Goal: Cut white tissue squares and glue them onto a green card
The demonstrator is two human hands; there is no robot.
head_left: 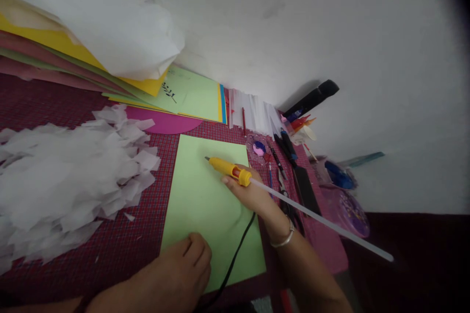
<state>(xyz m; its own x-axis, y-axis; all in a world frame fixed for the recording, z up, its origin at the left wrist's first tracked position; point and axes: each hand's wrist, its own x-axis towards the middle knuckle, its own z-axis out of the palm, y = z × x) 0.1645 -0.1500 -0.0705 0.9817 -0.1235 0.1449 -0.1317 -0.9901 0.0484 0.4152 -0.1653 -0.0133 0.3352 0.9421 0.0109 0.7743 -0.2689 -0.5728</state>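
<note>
My right hand (253, 193) is wrapped round a yellow hot glue gun (223, 167), its dark nozzle pointing left above a light green sheet of paper (198, 195). A long whitish glue stick (323, 220) sticks out of the gun's back end and reaches far to the right. From below the hand a black cord (237, 259) runs down across the sheet. My left hand (187, 264) rests on the sheet's lower left part, fingers curled in and closed; nothing shows in them, though their undersides are hidden.
White paper pieces (73, 186) lie heaped at the left on a checked red cloth (147, 225). Behind are stacked coloured sheets (198, 98) and a magenta paper (172, 121). Scissors (284, 195), pens and a dark flat-bladed tool (306, 188) lie right, near a pink container (345, 210).
</note>
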